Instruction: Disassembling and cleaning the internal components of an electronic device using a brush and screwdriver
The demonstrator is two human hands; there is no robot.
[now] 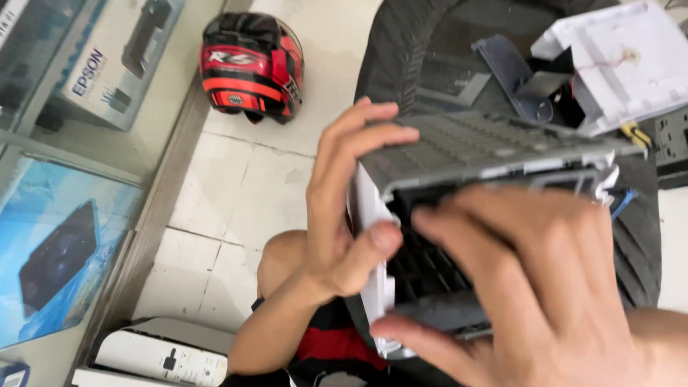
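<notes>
A grey and white printer body [466, 150] with a ribbed top and a dark slotted inside is tilted up close in front of me. My left hand [344, 201] grips its white left end, fingers over the top edge and thumb on the front. My right hand [530, 287] covers the lower right front, with the thumb under a grey tray lip [441, 312]. A white cover part [616, 57] lies behind it on a dark mat [401, 50].
A red and black helmet [251, 64] sits on the tiled floor [236, 193] at the back left. Boxed printers [64, 236] stand behind glass on the left. Another white printer [165, 355] lies at the bottom left. A knee [283, 258] shows below.
</notes>
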